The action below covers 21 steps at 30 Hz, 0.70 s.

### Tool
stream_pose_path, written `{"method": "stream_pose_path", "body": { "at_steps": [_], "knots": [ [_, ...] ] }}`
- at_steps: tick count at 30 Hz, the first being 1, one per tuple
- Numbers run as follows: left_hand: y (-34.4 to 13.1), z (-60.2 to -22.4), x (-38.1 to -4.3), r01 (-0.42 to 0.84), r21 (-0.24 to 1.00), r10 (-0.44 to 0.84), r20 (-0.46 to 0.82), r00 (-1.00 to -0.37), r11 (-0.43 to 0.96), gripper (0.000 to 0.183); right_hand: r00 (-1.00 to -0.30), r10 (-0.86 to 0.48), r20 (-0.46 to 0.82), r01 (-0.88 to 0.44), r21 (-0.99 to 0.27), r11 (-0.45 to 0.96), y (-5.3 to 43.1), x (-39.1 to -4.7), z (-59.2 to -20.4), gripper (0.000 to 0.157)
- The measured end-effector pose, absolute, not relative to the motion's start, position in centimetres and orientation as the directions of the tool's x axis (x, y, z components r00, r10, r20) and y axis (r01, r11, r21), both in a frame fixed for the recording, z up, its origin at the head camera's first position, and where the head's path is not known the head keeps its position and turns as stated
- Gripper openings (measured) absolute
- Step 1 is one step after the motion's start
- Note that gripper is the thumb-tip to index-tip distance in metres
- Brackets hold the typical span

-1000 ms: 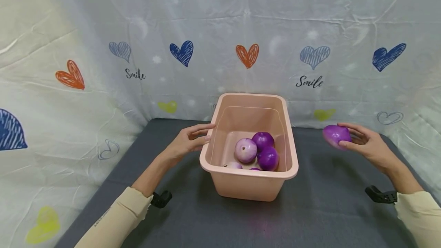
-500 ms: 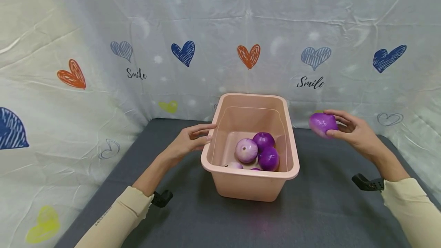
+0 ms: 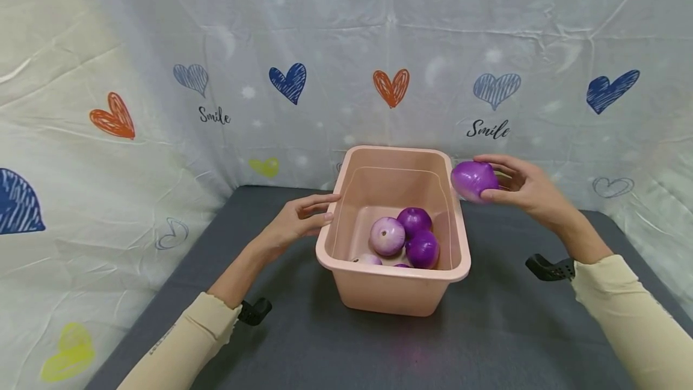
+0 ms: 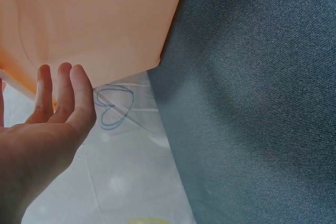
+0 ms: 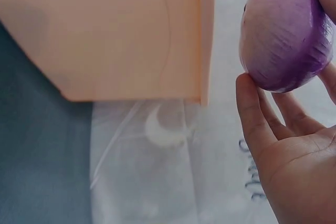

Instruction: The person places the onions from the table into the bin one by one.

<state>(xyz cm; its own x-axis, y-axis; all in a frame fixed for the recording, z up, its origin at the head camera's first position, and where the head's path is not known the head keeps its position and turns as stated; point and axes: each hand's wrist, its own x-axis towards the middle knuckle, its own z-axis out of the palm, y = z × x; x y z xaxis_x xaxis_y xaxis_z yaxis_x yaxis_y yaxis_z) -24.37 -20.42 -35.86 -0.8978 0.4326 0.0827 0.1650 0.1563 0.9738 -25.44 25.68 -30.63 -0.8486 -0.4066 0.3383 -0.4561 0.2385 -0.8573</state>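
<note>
In the head view, my right hand [image 3: 533, 194] grips a glossy purple onion [image 3: 472, 181] between thumb and fingers, level with the right rim of a peach plastic tub [image 3: 390, 294]. The right wrist view shows this onion [image 5: 283, 32] as pale on one side, with the fingertips around it and the tub wall to its left. My left hand [image 3: 295, 221] touches the tub's left rim with fairly straight fingers; in the left wrist view several fingers [image 4: 81, 93] lie near the outer wall. Inside the tub are a pale onion [image 3: 387, 236], purple onions [image 3: 422, 250] and others partly hidden by the front wall.
The tub stands on a dark grey cloth-covered table [image 3: 346, 354]. Behind it and to the sides hangs a pale sheet [image 3: 335, 23] printed with hearts and lettering. A black strap [image 3: 549, 268] circles each wrist below the cream sleeves.
My right hand has carried the onion left and upward, from over the table's right side to beside the tub's right rim. The left hand and the tub stay in place.
</note>
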Motion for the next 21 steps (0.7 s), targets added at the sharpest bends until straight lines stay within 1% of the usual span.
{"method": "stream_pose_path", "body": {
  "at_steps": [21],
  "knots": [
    [-20.4, -35.9, -24.2, 0.158, 0.973, 0.424, 0.072, -0.903, 0.171, 0.051, -0.726, -0.584, 0.363, -0.530, -0.836, 0.139, 20.4, -27.2, -29.2, 0.062]
  ]
}}
